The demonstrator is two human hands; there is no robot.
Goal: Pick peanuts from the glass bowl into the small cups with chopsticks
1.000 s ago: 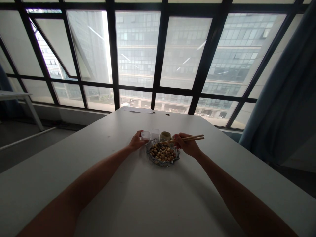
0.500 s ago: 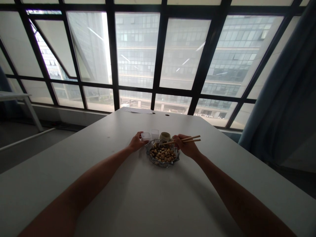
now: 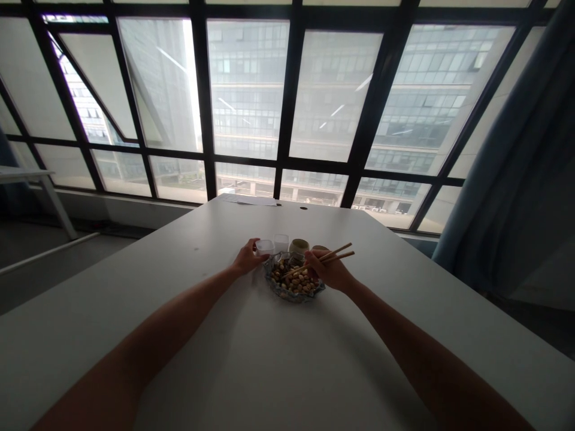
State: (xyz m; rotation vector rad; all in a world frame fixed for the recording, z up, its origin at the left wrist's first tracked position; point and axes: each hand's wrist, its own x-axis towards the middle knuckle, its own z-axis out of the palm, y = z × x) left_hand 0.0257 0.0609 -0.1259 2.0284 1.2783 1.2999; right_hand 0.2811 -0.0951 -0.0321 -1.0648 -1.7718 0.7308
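Dish (image 3: pixel 294 292): glass, on white table (image 3: pixel 278 365), filled with nuts (image 3: pixel 294 280). Landmark for the entries below.
Right hand (image 3: pixel 330 272): at the dish's right rim, fingers closed on chopsticks (image 3: pixel 330 257); tips slant down into the nuts.
Left hand (image 3: pixel 247 258): just left of the dish, fingers around a small clear cup (image 3: pixel 265 246).
Second clear cup (image 3: pixel 281 242): behind the dish.
Pale pot (image 3: pixel 299 246): behind the dish, right of that cup.
Paper (image 3: pixel 249 200): far beyond the dish, at the table's far edge.

Two chopsticks (image 3: pixel 330 257), one dish of nuts (image 3: pixel 294 281), two clear cups (image 3: pixel 265 246), one ceramic cup (image 3: pixel 299 246).
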